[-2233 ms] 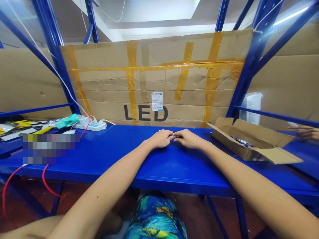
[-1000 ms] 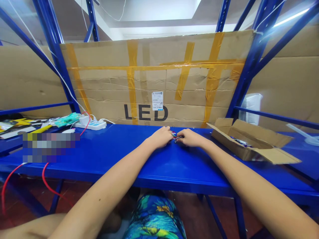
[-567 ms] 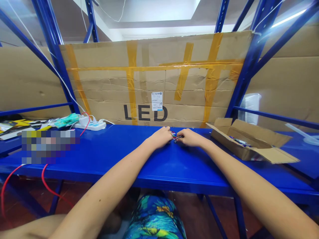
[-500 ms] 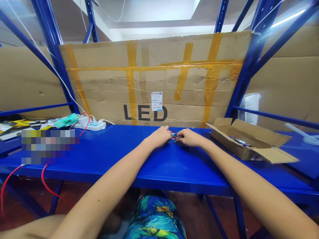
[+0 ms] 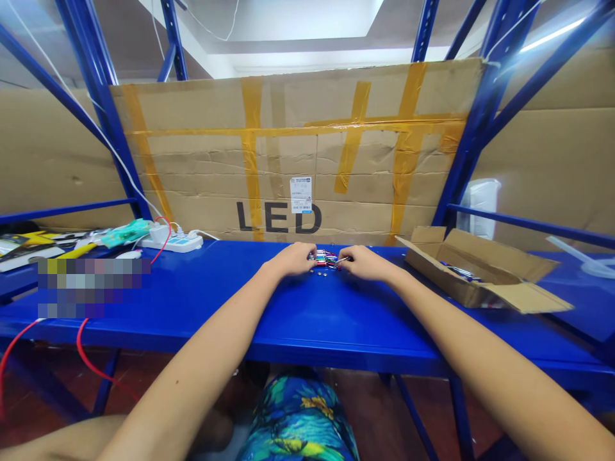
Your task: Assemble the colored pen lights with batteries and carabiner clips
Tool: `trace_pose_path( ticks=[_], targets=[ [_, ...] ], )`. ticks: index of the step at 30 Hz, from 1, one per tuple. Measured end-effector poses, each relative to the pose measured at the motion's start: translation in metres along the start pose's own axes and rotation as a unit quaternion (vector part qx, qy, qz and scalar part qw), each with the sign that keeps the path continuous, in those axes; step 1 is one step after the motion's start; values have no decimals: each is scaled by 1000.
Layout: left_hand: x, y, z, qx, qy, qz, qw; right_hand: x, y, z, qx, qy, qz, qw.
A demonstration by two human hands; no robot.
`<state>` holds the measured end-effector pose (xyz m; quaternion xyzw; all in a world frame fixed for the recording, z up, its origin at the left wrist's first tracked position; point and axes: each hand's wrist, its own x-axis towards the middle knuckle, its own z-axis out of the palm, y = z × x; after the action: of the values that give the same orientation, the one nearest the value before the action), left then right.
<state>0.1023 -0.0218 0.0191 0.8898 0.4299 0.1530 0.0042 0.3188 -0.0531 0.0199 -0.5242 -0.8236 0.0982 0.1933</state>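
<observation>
A small row of shiny coloured metal tubes (image 5: 327, 257) lies on the blue tabletop (image 5: 307, 320), between my two hands. The fingers of my left hand (image 5: 295, 258) curl round the tubes' left ends. My right hand (image 5: 362, 262) is closed at the other side, pinching a thin silvery piece (image 5: 343, 259) whose kind is too small to tell. Several tiny round silver pieces (image 5: 319, 274) rest just in front of the tubes. My fingertips are partly hidden.
An open cardboard box (image 5: 461, 288) with similar shiny pieces inside stands at the right. A white power strip (image 5: 177, 241), a teal bag (image 5: 125, 233) and clutter lie at the left. A large cardboard sheet (image 5: 278, 160) rises behind the table; blue posts flank it.
My left hand has shifted left, away from my right hand, uncovering the row of tubes and the small round pieces. The right hand stays nearly in place.
</observation>
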Motion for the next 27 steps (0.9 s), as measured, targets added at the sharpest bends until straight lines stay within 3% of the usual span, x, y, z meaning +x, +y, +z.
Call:
trace_pose_path(
  ticks=[4, 8, 11, 20, 27],
  targets=[
    [1, -4, -1, 3, -22, -25, 999, 0, -1, 0, 51, -7, -14, 999],
    [-1, 2, -1, 0, -45, -33, 998, 0, -3, 0, 43, 10, -72, 996],
    [-2, 6, 0, -1, -53, -34, 998, -1, -4, 0, 49, -13, -102, 993],
    [2, 5, 10, -31, -62, -26, 997, -1, 0, 4, 80, -68, -127, 986],
    [3, 4, 13, -69, -31, -22, 997, 0, 0, 5, 69, -85, -126, 986]
  ],
)
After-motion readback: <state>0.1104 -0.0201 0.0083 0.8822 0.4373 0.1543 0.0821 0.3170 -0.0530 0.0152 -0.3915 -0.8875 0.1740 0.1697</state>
